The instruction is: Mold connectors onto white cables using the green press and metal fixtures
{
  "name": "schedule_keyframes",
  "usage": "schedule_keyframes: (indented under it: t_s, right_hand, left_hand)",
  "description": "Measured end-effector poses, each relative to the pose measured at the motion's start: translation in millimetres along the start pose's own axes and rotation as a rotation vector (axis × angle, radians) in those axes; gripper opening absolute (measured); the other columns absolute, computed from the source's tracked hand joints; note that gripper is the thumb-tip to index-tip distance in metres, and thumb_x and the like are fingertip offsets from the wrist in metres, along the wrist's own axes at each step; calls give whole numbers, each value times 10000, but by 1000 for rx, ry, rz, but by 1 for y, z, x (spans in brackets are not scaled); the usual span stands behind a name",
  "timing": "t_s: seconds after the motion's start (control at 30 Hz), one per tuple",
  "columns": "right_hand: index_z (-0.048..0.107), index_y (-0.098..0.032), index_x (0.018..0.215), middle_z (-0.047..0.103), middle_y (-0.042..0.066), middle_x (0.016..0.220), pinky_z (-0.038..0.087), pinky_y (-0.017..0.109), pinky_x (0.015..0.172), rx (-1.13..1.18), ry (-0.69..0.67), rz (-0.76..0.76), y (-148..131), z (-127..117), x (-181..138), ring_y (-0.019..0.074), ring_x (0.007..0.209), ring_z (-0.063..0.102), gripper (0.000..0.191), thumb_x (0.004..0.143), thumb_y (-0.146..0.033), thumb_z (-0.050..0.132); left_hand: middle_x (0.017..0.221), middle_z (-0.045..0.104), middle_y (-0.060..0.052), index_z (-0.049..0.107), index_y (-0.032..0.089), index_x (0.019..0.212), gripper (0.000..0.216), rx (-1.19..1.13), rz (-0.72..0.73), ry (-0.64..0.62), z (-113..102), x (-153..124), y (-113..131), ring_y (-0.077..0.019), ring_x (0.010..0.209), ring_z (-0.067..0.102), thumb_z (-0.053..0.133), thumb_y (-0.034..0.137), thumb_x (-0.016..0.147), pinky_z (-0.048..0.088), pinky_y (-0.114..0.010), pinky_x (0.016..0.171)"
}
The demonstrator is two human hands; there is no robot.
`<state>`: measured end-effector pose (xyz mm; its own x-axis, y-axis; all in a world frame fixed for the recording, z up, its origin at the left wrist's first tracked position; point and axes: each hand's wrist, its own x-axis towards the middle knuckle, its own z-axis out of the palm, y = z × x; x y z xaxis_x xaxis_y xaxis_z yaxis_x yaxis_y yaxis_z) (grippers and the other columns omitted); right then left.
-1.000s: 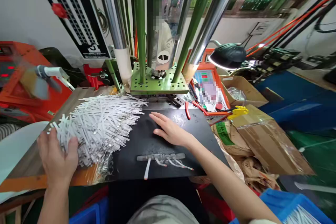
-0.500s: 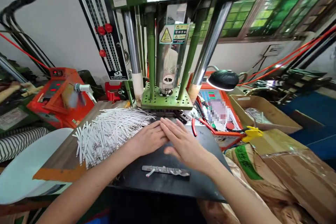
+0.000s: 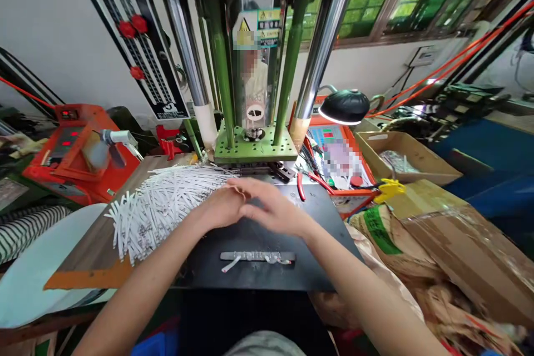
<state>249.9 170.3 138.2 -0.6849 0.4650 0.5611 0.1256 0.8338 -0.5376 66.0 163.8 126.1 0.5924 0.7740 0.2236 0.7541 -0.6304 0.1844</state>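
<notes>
Both my hands meet over the black plate (image 3: pixel 317 233) in front of the green press (image 3: pixel 254 144). My left hand (image 3: pixel 221 206) is curled, fingers tucked together, touching the fingers of my right hand (image 3: pixel 271 208), which lie across it, loosely bent. What, if anything, sits between them is hidden. Just in front of my hands lies a grey metal bar (image 3: pixel 257 256) with short white cable ends sticking out of it. A big heap of white cable pieces (image 3: pixel 162 206) lies to the left of my hands.
An orange control box (image 3: pixel 75 150) stands at left, and a black lamp (image 3: pixel 346 107) and an orange panel (image 3: pixel 340 158) at right. Red-handled pliers (image 3: pixel 306 183) lie by the press base. Cardboard boxes (image 3: pixel 450 233) crowd the right side. A white round surface (image 3: pixel 37 278) is at lower left.
My left hand left the cable heap and came to the middle of the plate beside my right hand. My fingers, stretched out half a second ago, have curled together. The view tilted up.
</notes>
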Motion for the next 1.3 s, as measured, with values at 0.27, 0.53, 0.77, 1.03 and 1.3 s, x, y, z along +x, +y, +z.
schedule_keyframes:
  t_s: [0.27, 0.53, 0.77, 1.03, 1.3]
  right_hand:
    - [663, -146, 1170, 692, 159, 1141, 527, 347, 776, -539, 116, 595, 41, 0, -155, 221, 885, 690, 361, 998, -240, 360]
    - [668, -193, 1101, 668, 106, 1210, 495, 447, 957, -658, 149, 491, 22, 11, -210, 271, 1141, 602, 211, 979, -272, 515]
    - [636, -185, 1202, 666, 18, 742, 500, 295, 653, -725, 347, 612, 9, 13, -213, 161, 640, 614, 265, 950, -229, 570]
    - [671, -181, 1068, 635, 124, 1171, 534, 370, 857, -736, 270, 505, 11, 16, -210, 226, 946, 653, 162, 934, -228, 593]
    - [574, -183, 1260, 602, 135, 1240, 533, 385, 889, -799, 291, 526, 15, 17, -211, 234, 1014, 645, 307, 967, -190, 482]
  left_hand:
    - [883, 719, -13, 650, 235, 1174, 283, -248, -363, 163, 15, -91, 7, -124, 664, 666, 437, 300, 1000, 512, -229, 599]
    - [884, 679, -48, 620, 185, 1160, 223, -31, -361, 342, 93, -149, 40, -152, 800, 669, 507, 160, 969, 538, -275, 773]
    - [909, 677, -65, 606, 178, 1159, 268, 73, -404, 489, 93, -144, 40, -154, 771, 655, 548, 80, 916, 534, -282, 741]
    - [715, 621, -16, 609, 179, 1099, 284, 273, -385, 629, 95, -146, 47, -178, 708, 627, 643, 51, 847, 472, -374, 773]
    - [1044, 639, -138, 620, 190, 1155, 331, 335, -429, 695, 95, -144, 48, -264, 954, 629, 640, 93, 839, 495, -429, 859]
